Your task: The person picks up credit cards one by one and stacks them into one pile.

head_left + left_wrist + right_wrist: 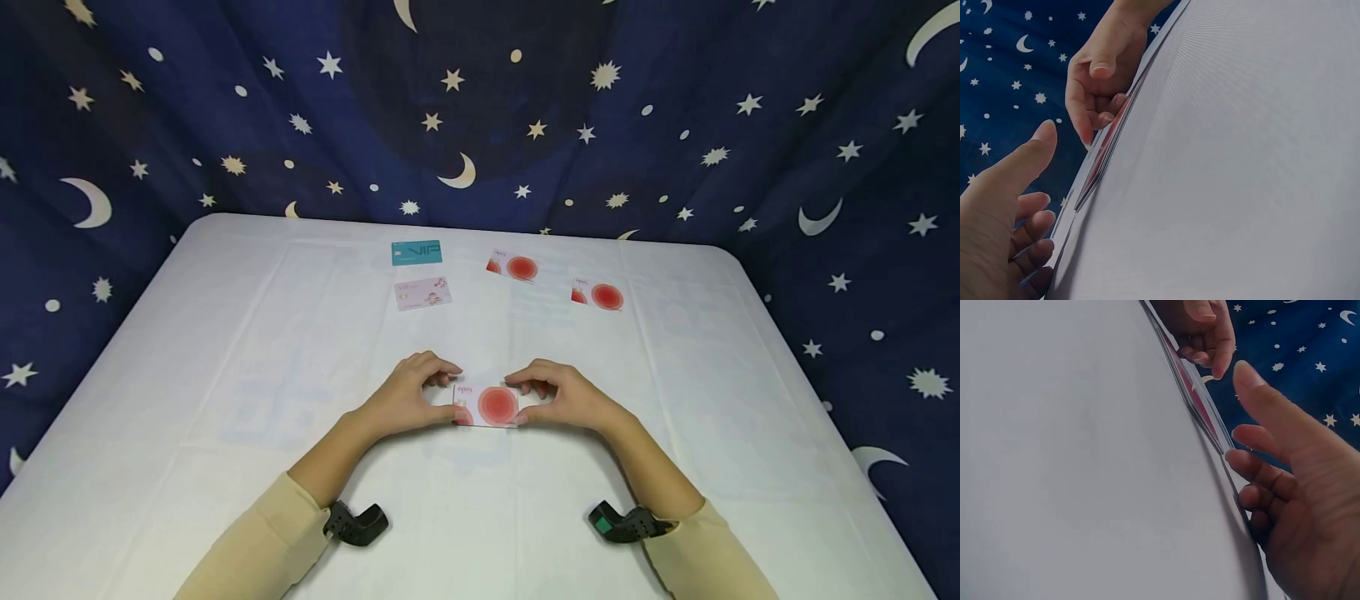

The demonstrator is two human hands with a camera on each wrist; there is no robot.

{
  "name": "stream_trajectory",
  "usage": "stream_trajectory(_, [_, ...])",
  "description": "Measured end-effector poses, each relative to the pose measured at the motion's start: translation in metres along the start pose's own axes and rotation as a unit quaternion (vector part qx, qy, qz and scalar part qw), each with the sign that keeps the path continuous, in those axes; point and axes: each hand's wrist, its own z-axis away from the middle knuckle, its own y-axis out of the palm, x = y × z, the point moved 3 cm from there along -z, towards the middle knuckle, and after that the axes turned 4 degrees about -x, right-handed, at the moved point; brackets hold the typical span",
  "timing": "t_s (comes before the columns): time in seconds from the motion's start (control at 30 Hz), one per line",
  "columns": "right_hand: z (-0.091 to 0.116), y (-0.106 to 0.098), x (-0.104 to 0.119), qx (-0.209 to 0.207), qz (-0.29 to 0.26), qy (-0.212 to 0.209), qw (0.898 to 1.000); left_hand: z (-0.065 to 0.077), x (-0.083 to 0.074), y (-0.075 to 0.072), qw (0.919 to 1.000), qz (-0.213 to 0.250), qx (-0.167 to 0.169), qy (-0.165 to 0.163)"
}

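Observation:
A small stack of cards [486, 406] lies flat near the middle of the white table, the top one white with a large red circle. Seen edge-on in the left wrist view, the stack [1107, 153] shows several thin layers. To its left is my left hand [408, 392], thumb raised and fingers loosely bent. My right hand [566, 396] mirrors it at the right end, its fingertips close to the card edge in the right wrist view. In the head view both thumb tips overlap the card's lower corners. Neither hand visibly pinches the stack; whether the fingertips touch it I cannot tell.
Farther back lie a teal VIP card [416, 252] and a pale pink card [423, 293] below it. Two white cards with red circles, one nearer the middle [513, 266] and one to the right [597, 295], lie apart. A starry dark-blue curtain [495, 108] hangs behind.

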Motion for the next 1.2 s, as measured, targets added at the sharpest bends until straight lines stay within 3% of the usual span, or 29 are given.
stream_trajectory(0.43, [-0.018,-0.013,0.005,0.022,-0.018,0.045,0.999,-0.004,-0.005,-0.013,0.9992,0.021,-0.033,-0.005])
stream_trajectory(0.63, [-0.027,-0.019,0.011,0.015,-0.011,0.049,0.999,-0.007,-0.007,-0.020,0.9983,0.019,-0.055,-0.008])
stream_trajectory(0.87, [-0.039,-0.025,0.016,0.012,0.002,0.048,0.999,-0.009,-0.005,-0.029,0.9955,0.050,-0.076,-0.028])
stream_trajectory(1.0, [-0.045,-0.029,0.011,0.001,0.008,0.049,0.999,-0.011,-0.002,-0.033,0.9942,0.054,-0.086,-0.036])
stream_trajectory(1.2, [-0.053,-0.032,-0.014,-0.026,-0.002,0.048,0.999,-0.014,0.002,-0.041,0.9906,0.048,-0.120,-0.044])
